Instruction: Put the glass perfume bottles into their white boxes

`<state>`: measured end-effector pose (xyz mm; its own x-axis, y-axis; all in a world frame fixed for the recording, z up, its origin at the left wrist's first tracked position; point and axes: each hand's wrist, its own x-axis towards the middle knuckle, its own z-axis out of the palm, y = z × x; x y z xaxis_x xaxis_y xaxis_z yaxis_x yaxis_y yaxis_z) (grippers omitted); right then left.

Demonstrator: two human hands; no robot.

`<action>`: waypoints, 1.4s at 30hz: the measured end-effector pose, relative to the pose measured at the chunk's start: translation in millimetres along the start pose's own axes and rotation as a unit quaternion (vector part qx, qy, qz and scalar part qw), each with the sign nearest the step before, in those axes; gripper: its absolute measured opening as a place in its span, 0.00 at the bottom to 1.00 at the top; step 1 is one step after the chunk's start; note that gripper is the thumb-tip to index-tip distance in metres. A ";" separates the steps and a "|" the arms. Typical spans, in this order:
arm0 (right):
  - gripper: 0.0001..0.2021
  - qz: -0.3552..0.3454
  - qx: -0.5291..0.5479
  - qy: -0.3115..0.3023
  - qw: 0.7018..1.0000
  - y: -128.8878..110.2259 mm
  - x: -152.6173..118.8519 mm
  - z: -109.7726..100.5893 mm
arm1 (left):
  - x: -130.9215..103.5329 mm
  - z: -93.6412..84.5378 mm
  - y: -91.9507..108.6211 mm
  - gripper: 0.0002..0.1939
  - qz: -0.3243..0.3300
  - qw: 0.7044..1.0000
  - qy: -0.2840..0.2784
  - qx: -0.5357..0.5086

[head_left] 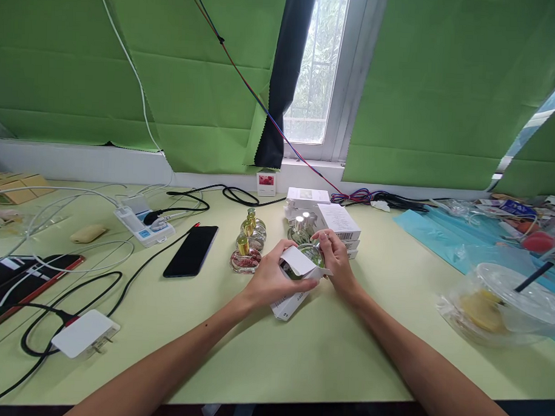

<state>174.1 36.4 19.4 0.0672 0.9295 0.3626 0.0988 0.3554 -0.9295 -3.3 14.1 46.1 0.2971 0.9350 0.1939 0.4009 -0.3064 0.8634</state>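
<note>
My left hand (275,278) is wrapped round a small white box (288,305), whose flap stands open toward the camera. A round glass bottle (311,253) with a greenish look sits at the box's open end. The fingers of my right hand (334,258) pinch the bottle's edge, close to the flap. Left of my hands, a row of glass bottles with gold caps (246,255) stands on the table, the nearest one pinkish. Just behind my hands stand clear bottles with silver caps (299,228), beside stacked white boxes (338,222).
A black phone (191,251), a power strip (144,223), a white charger (85,333) and tangled cables lie on the left of the table (254,365). At right are a clear plastic cup (506,301) with a straw and blue plastic sheeting (433,238).
</note>
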 end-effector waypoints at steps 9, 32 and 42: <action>0.23 -0.013 0.017 -0.011 1.000 -1.6 1.6 0.4 | -5.9 9.4 -2.3 0.31 0.042 0.997 0.039 0.045; 0.19 -0.020 -0.039 -0.019 0.999 9.5 5.4 -1.1 | -9.8 12.8 0.3 0.25 0.038 0.995 0.047 0.076; 0.17 -0.039 -0.052 -0.021 0.998 11.8 5.2 -1.7 | -9.7 14.4 -2.8 0.30 0.033 0.995 0.049 0.085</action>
<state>177.3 45.2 10.5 0.0146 0.9036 0.4281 0.2056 0.4163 -0.8857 5.2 3.3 35.0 0.2447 0.9221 0.2998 0.5267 -0.3860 0.7573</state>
